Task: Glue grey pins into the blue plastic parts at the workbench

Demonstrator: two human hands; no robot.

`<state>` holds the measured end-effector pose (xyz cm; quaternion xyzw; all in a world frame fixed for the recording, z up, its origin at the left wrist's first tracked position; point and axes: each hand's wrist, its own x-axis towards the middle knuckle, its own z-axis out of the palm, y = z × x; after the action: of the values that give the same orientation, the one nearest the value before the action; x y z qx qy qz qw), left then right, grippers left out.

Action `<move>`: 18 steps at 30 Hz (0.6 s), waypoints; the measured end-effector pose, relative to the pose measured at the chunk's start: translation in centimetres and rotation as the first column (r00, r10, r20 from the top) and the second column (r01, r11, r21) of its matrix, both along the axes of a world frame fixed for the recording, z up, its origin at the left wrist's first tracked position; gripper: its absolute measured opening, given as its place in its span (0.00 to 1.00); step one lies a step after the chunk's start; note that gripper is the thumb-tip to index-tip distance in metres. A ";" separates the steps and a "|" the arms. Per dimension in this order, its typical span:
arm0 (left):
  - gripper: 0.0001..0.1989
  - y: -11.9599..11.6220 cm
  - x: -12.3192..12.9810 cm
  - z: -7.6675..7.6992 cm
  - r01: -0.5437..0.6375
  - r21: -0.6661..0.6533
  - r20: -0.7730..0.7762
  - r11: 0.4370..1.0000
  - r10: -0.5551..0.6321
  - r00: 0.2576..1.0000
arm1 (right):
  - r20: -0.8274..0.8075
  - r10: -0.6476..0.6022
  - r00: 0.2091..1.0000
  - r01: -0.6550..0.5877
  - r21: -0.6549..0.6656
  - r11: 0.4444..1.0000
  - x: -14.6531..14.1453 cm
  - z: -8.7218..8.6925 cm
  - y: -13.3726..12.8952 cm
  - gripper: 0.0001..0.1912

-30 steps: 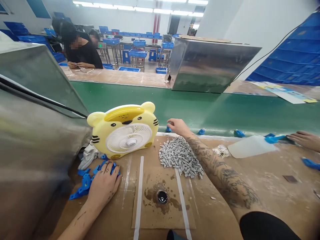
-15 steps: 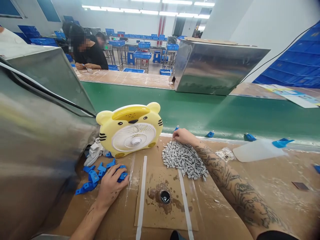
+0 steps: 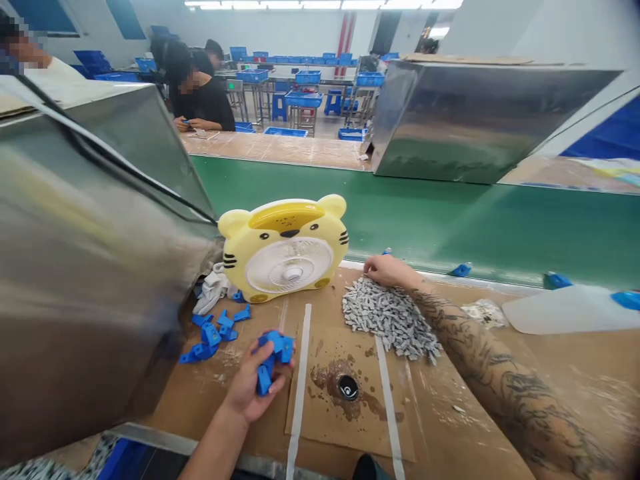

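While the left hand (image 3: pixel 249 385) cupped blue parts (image 3: pixel 281 348), seemingly against spilling, the right hand (image 3: pixel 389 270) curled near the counter's (image 3: pixel 465 440) far edge; pinch indeterminable.

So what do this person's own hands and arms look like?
The left hand and right hand wear no gloves. Dense, dark, curving linework tattoos cover much of the right forearm. The left forearm shows no clear markings from this side. No sleeves are visible.
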<state>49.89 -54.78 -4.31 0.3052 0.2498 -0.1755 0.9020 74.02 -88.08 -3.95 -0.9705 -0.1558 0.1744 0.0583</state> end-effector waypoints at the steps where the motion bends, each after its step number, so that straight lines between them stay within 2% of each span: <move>1: 0.22 -0.2 -0.1 -0.5 0.040 -0.024 0.030 0.999 -0.039 0.999 | 0.020 0.001 1.000 -0.002 0.032 0.999 0.0 0.0 0.0 0.12; 3: 0.25 -0.5 -0.1 -1.2 0.086 -0.082 0.040 0.993 -0.083 0.996 | 0.074 -0.005 0.997 -0.003 0.117 0.993 -0.1 0.0 -0.2 0.11; 7: 0.21 -0.3 0.3 -2.0 0.103 -0.155 0.001 0.982 -0.104 0.995 | 0.145 -0.072 0.987 0.023 0.320 0.947 -1.1 0.3 -0.7 0.15; 11: 0.17 -0.1 0.3 -2.5 0.121 -0.139 -0.014 0.983 -0.125 0.992 | 0.124 -0.105 0.987 0.027 0.508 0.861 -5.1 1.5 -0.2 0.18; 13: 0.19 -0.2 0.0 -2.6 0.115 -0.071 -0.005 0.991 -0.116 0.993 | 0.088 -0.102 0.991 0.026 0.620 0.784 -8.7 2.2 0.6 0.18; 16: 0.24 -0.4 -0.4 -2.4 0.148 0.119 0.039 0.982 -0.153 0.987 | -0.070 -0.108 0.992 0.119 0.827 0.550 -15.1 2.5 2.1 0.15; 17: 0.24 -0.3 -0.5 -2.1 0.173 0.219 0.061 0.960 -0.190 0.980 | -0.135 -0.133 0.982 0.183 0.858 0.479 -17.1 2.3 2.5 0.14; 18: 0.22 -0.3 -0.6 -1.7 0.198 0.348 0.090 0.916 -0.243 0.966 | -0.194 -0.154 0.969 0.241 0.879 0.411 -18.9 1.8 2.9 0.14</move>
<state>49.26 -55.04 -6.03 0.4917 0.1802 -0.2105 0.8255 55.12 -85.16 -2.13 -0.7944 -0.1063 0.0969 0.5901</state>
